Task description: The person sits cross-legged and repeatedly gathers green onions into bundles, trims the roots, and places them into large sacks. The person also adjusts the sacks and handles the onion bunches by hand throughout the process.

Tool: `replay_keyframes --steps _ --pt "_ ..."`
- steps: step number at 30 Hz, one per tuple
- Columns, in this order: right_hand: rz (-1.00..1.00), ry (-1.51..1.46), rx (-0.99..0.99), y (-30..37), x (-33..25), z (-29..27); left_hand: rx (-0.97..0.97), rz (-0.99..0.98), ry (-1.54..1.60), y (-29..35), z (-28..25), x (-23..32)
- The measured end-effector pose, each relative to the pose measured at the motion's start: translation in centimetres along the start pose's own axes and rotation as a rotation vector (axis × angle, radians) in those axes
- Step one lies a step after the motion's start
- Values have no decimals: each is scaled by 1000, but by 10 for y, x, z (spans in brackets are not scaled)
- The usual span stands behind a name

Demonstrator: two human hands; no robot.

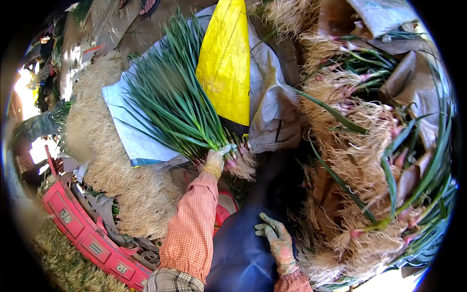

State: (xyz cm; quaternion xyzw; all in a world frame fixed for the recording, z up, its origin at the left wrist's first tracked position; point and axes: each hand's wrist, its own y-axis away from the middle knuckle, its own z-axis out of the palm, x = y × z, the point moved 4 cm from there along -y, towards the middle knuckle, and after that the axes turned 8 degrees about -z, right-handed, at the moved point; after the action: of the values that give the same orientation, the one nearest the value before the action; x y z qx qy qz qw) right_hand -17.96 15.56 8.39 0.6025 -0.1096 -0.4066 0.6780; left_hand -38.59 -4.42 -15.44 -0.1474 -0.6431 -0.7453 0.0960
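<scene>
A big pile of green garlic (172,97) lies on a white-and-blue woven sheet (121,121), its long leaves pointing away from me. The pinkish bulbs and pale roots (242,165) are at the near right end. My left hand (216,159), in a pale, stained glove, closes on stalks just above those bulbs; its fingertips are partly lost among them. My right hand (277,241), gloved and stained green, is over my dark blue apron (238,248) with its fingers apart and nothing in them. A yellow sack piece with a black edge (226,63) covers the pile's right side.
More green garlic with thick tan roots (360,160) is heaped along my right, some leaves sticking out toward me. A mat of cut dry roots (112,146) spreads at left. Nearer on the left is a red plastic crate-like piece (92,238). A sandalled foot (148,7) shows at the top.
</scene>
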Motion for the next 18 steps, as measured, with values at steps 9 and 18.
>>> replay_keyframes --steps 9,18 --pt "10 -100 8 -21 4 14 614 150 50 12 2 11" --pt "-125 -65 -91 -14 -5 31 781 -124 -1033 -24 31 59"
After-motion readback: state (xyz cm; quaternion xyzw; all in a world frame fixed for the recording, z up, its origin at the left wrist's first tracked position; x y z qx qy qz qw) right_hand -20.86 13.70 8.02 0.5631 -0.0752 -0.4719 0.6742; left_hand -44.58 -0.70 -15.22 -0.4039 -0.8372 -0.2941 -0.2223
